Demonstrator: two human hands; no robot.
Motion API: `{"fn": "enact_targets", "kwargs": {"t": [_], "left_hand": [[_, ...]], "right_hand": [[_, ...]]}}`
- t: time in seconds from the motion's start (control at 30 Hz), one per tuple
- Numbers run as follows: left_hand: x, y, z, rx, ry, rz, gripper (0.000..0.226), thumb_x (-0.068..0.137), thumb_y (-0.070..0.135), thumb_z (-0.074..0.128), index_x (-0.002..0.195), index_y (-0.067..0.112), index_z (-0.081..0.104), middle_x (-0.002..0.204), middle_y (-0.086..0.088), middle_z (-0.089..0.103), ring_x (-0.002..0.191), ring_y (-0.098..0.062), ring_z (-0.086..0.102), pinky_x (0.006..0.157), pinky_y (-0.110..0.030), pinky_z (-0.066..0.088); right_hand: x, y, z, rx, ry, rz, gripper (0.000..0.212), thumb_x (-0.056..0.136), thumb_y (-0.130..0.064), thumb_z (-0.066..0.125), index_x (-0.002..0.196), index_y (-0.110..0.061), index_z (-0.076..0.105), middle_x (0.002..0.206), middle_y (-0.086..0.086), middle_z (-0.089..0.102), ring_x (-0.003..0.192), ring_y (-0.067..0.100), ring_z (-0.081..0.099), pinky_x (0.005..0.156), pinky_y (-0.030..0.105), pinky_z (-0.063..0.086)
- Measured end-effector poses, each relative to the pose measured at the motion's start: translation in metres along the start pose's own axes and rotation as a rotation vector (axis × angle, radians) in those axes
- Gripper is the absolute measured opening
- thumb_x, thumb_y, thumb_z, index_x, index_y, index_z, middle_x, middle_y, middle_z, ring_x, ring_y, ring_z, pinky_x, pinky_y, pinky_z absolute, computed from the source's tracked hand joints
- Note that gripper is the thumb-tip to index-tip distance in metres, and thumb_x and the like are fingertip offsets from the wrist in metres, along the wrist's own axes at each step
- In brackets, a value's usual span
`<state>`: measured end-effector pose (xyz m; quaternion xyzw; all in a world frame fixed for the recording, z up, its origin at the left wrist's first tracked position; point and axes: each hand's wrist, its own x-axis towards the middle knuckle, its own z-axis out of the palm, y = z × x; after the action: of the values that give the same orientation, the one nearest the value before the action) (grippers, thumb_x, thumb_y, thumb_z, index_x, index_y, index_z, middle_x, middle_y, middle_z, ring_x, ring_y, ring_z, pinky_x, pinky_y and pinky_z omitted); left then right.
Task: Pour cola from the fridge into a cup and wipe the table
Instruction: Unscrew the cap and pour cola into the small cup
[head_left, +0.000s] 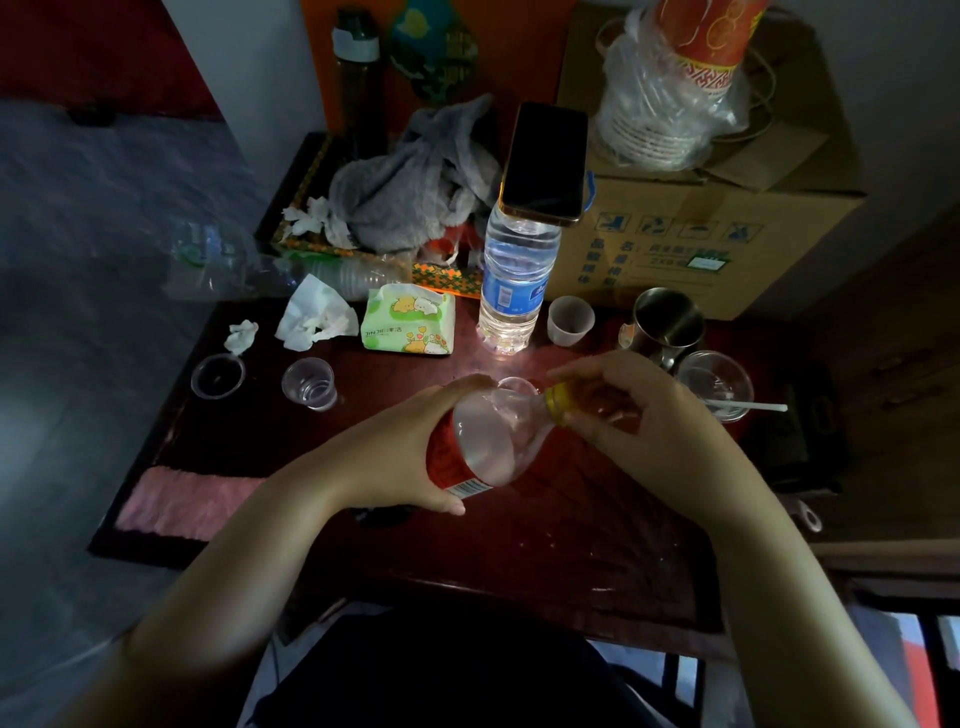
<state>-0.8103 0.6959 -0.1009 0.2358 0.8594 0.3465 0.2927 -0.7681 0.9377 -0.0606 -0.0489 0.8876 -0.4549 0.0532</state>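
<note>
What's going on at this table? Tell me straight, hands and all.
A person at the dark table is working on a red-labelled bottle. The left hand grips its body, tilted with the neck pointing right, while the right hand pinches the yellow cap. The cap is on the neck; whether it is being loosened or tightened cannot be told. A small clear cup stands just behind the bottle. A pink cloth lies untouched at the table's left edge.

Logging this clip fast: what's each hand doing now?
Left hand: grips the cola bottle.
Right hand: fingers curled on its yellow cap.
</note>
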Motion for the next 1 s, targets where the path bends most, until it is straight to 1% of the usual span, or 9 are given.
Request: {"fn": "enact_targets", "kwargs": {"t": [0.07,0.13,0.2,0.27,0.37,0.47,0.63,0.77,1.0], "left_hand": [[0.0,-0.001,-0.001,0.016,0.003,0.009,0.11,0.06,0.025,0.089,0.138,0.054,0.016,0.128,0.024,0.034,0.095,0.015,0.048,0.053,0.003,0.038],[0.001,-0.002,0.0,0.006,0.006,0.007,0.11,0.06,0.024,0.089,0.138,0.053,0.017,0.13,0.023,0.035,0.094,0.016,0.048,0.056,0.005,0.037],[0.004,-0.006,0.001,0.015,0.014,0.022,0.112,0.057,0.027,0.089,0.133,0.061,0.015,0.135,0.022,0.035,0.104,0.018,0.043,0.074,0.008,0.033],[0.007,-0.01,0.003,0.04,0.02,0.022,0.112,0.055,0.033,0.09,0.125,0.07,0.011,0.135,0.026,0.033,0.114,0.017,0.034,0.084,0.007,0.026],[0.008,-0.011,0.003,0.061,0.018,0.015,0.113,0.055,0.033,0.09,0.134,0.062,0.014,0.129,0.026,0.035,0.109,0.017,0.04,0.084,0.003,0.035],[0.008,-0.007,0.002,0.047,0.003,0.005,0.11,0.061,0.025,0.088,0.141,0.049,0.017,0.126,0.024,0.033,0.093,0.02,0.047,0.057,0.003,0.04],[0.014,-0.018,0.005,0.073,0.026,0.003,0.111,0.055,0.033,0.089,0.123,0.07,0.01,0.129,0.026,0.033,0.114,0.014,0.036,0.084,0.008,0.025],[0.016,-0.018,0.008,0.082,0.016,0.0,0.114,0.055,0.035,0.089,0.137,0.059,0.013,0.133,0.024,0.035,0.118,0.011,0.038,0.086,0.004,0.027],[0.02,-0.018,0.008,0.089,0.066,-0.059,0.112,0.052,0.038,0.088,0.131,0.063,0.014,0.135,0.014,0.041,0.12,-0.003,0.047,0.099,-0.025,0.041]], "right_hand": [[-0.001,0.002,0.0,0.037,-0.015,0.007,0.048,0.08,-0.023,0.072,0.12,-0.043,0.053,0.115,-0.016,0.059,0.102,-0.001,0.06,0.087,0.017,0.049],[0.0,0.001,0.002,-0.039,0.079,0.045,0.043,0.079,-0.045,0.067,0.12,-0.041,0.052,0.112,-0.018,0.057,0.099,-0.003,0.059,0.083,0.017,0.049],[0.003,-0.003,0.004,-0.179,0.145,0.106,0.051,0.072,-0.068,0.05,0.108,-0.032,0.059,0.095,-0.016,0.062,0.085,0.0,0.06,0.071,0.019,0.047],[0.004,-0.007,0.005,-0.266,0.134,0.141,0.053,0.07,-0.073,0.042,0.092,-0.03,0.062,0.075,-0.017,0.062,0.072,-0.001,0.058,0.062,0.019,0.043],[0.003,-0.009,0.003,-0.19,0.102,0.123,0.029,0.076,-0.057,0.056,0.088,-0.031,0.065,0.074,-0.017,0.065,0.074,-0.003,0.058,0.064,0.017,0.043],[0.003,-0.006,-0.001,-0.074,0.045,0.078,0.017,0.082,-0.033,0.068,0.099,-0.029,0.067,0.09,-0.014,0.068,0.086,-0.004,0.06,0.074,0.011,0.044],[0.003,0.005,-0.002,0.009,-0.006,0.021,0.03,0.08,-0.008,0.072,0.103,-0.027,0.066,0.102,-0.007,0.067,0.091,0.001,0.063,0.079,0.012,0.048],[0.003,0.009,0.003,0.093,0.047,0.014,0.024,0.078,-0.008,0.074,0.097,-0.022,0.068,0.099,-0.005,0.068,0.09,0.007,0.065,0.082,0.024,0.052],[-0.002,0.021,-0.011,0.143,0.234,0.062,0.03,0.077,-0.003,0.073,0.096,-0.026,0.067,0.097,-0.014,0.067,0.086,-0.002,0.063,0.077,0.006,0.044]]}}
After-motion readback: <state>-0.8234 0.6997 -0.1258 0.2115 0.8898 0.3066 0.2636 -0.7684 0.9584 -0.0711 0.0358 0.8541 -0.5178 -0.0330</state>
